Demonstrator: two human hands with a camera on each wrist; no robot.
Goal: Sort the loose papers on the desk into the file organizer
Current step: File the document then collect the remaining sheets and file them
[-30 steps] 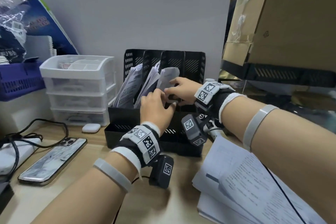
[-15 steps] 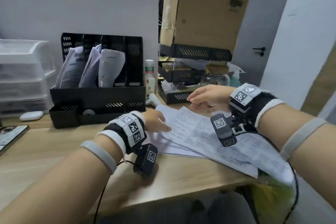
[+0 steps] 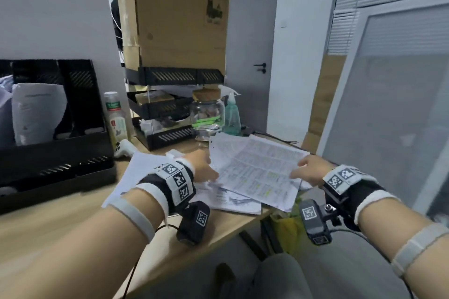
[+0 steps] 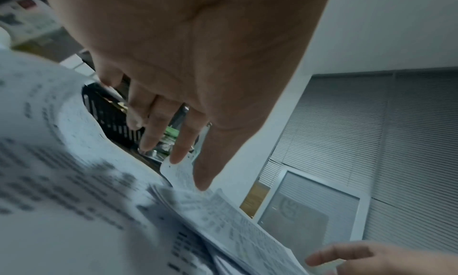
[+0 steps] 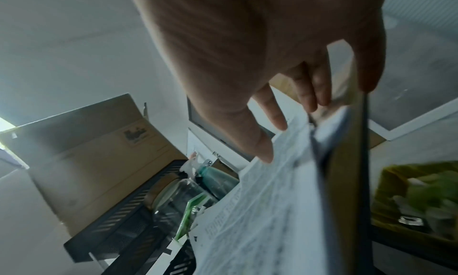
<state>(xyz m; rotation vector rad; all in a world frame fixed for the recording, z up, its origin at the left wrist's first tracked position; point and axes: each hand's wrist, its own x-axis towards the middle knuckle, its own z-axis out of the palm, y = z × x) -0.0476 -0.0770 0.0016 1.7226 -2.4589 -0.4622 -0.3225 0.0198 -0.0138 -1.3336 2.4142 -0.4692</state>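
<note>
The person is sitting at a wooden desk (image 3: 60,221) and both hands are working at the stack of loose papers (image 3: 252,172) that is lying near the right front corner of the desk, with its right part hanging over the desk edge. The left hand (image 3: 201,167) is reaching to the left edge of the top printed sheets; in the left wrist view its fingers (image 4: 178,150) are stretched out almost straight, with the tips touching the edge of the sheets, and they are not closing around anything. The right hand (image 3: 313,170) is gripping the right edge of the top sheets: the thumb is lying on the upper face, and in the right wrist view the fingers (image 5: 307,95) are curling under the paper edge, so this side of the sheets is lifting a little from the stack. The black file organizer (image 3: 53,153) is standing at the left on the desk, well apart from the stack, and white papers (image 3: 34,114) are already leaning in its compartments. A plastic bottle (image 3: 116,116) is standing just beside the organizer, and behind the stack a black tiered tray (image 3: 170,136) is carrying a cardboard box (image 3: 179,19), with a glass jar (image 3: 206,114) and a green spray bottle (image 3: 232,114) near it.
</note>
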